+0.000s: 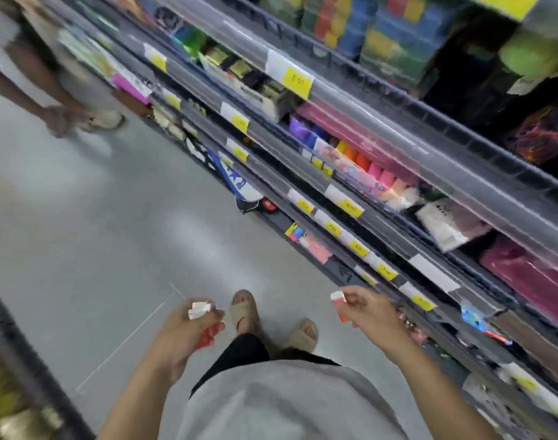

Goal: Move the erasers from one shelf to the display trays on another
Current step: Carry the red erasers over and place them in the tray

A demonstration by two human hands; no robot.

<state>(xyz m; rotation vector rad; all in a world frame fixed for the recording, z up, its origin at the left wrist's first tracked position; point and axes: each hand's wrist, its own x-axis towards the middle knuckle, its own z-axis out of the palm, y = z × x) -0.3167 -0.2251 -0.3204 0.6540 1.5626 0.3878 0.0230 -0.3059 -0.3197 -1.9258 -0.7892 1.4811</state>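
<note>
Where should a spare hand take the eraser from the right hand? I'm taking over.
Grip the white end of the eraser, coming from the aisle side on the left. That end sticks out free past the right hand; fingers cover the red end.

Scene is brightly, evenly lit from overhead; pale patches of reflected light are seen on the grey floor [118, 236]. Strong glare runs along the clear shelf fronts [382, 128]. Heavy motion blur is spread thru the whole frame, worst at top left & on the shelf goods; price tags [298, 80] are barely legible. Wide-angle distortion is shown by shelves slanting & bowing toward the edges. Only faint, soft shadows are cast near the feet.
</note>
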